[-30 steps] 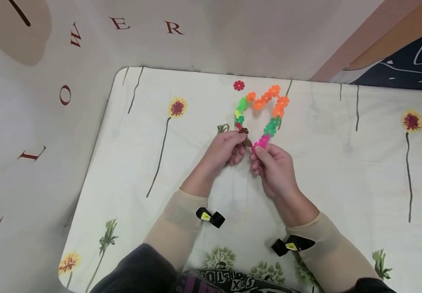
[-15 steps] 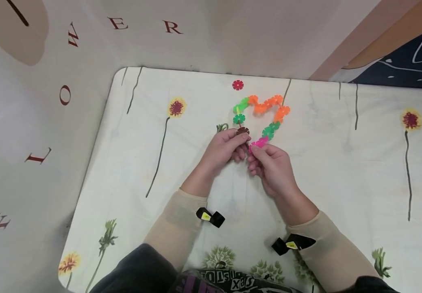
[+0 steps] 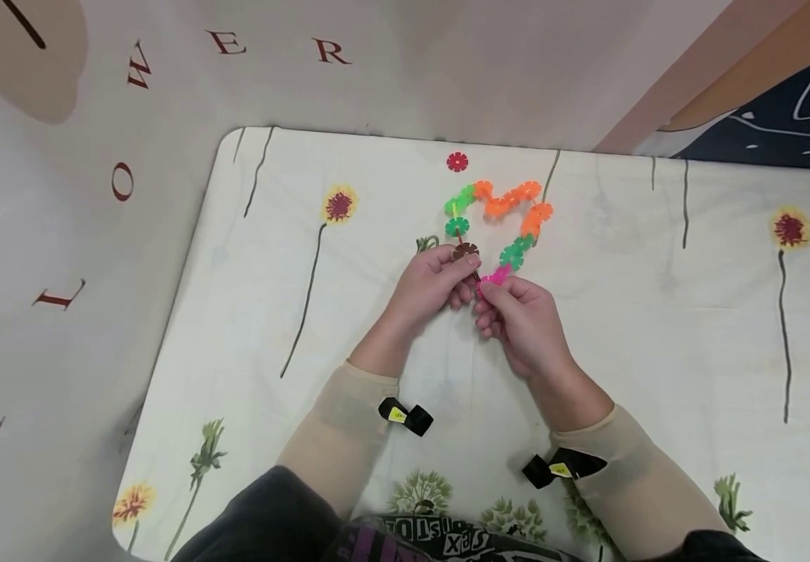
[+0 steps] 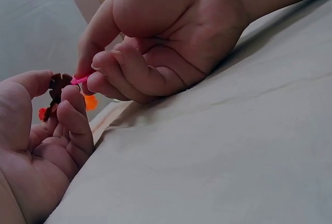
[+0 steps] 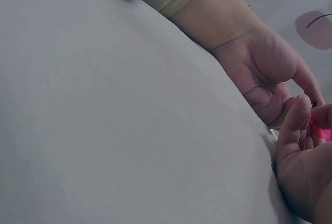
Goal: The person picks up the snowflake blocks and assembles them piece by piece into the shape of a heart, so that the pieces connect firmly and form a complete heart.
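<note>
A chain of notched plastic discs [image 3: 502, 207] in orange, two greens, pink and brown forms a heart-like outline in the head view. My left hand [image 3: 429, 285] pinches the brown discs [image 3: 466, 251] at its lower left. Opposite it, my right hand [image 3: 523, 316] pinches the pink discs [image 3: 499, 275] between thumb and fingers. The two ends meet at the bottom point of the outline. In the left wrist view a pink disc [image 4: 81, 79] touches or nearly touches a brown disc [image 4: 60, 83]; whether they interlock is hidden by the fingertips.
A single red disc [image 3: 457, 161] lies near the table's far edge, beyond the chain. The table [image 3: 658, 336] has a white cloth printed with flowers. A wall [image 3: 405, 94] with printed letters rises behind it.
The chain has tilted and dropped slightly, its upper orange part coming nearer. Both hands have shifted only a little and keep their hold on the brown and pink discs.
</note>
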Demonstrator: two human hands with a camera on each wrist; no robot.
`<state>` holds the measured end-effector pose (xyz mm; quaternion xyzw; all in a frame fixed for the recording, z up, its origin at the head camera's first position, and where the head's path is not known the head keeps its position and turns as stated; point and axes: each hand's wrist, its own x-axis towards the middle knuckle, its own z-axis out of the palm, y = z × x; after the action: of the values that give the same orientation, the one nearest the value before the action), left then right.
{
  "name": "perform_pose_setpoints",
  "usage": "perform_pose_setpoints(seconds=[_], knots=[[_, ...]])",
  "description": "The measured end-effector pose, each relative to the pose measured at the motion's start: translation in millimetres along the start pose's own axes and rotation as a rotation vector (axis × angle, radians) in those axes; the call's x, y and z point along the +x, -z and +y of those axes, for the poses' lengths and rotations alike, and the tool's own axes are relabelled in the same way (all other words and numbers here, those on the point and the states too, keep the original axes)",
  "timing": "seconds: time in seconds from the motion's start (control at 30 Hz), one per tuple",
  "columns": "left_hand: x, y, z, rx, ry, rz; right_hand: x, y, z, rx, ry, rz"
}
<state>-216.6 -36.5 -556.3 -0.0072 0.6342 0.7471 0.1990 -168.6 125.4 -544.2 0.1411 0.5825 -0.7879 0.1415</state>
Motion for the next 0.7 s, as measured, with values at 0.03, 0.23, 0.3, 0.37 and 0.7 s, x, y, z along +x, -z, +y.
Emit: perform_pose_setpoints(seconds=[0.03,0.23,0.3,0.37,0.7], knots=[[-0.4,-0.3,0.4,0.003,-0.005,0.001,0.1,0.1,-0.1,-0.004,-0.004,0.002],[-0.6,-0.3,-0.8,0.011,-0.042,0.013,0.5,1.7,-0.3,-0.028,-0.022,-0.004],[-0.2,0.2,-1.4,0.008,-0.048,0.021,0.7,2.3,-0.6,-0.036,-0.030,-0.005],[-0.3,0.5,-1.3,0.005,-0.051,0.029,1.0,2.9,-0.8,-0.046,-0.041,-0.005],[-1.5,2.4,-0.5,0.157,-0.105,0.056,2.0,4.4,-2.3,-0.052,-0.098,-0.009]])
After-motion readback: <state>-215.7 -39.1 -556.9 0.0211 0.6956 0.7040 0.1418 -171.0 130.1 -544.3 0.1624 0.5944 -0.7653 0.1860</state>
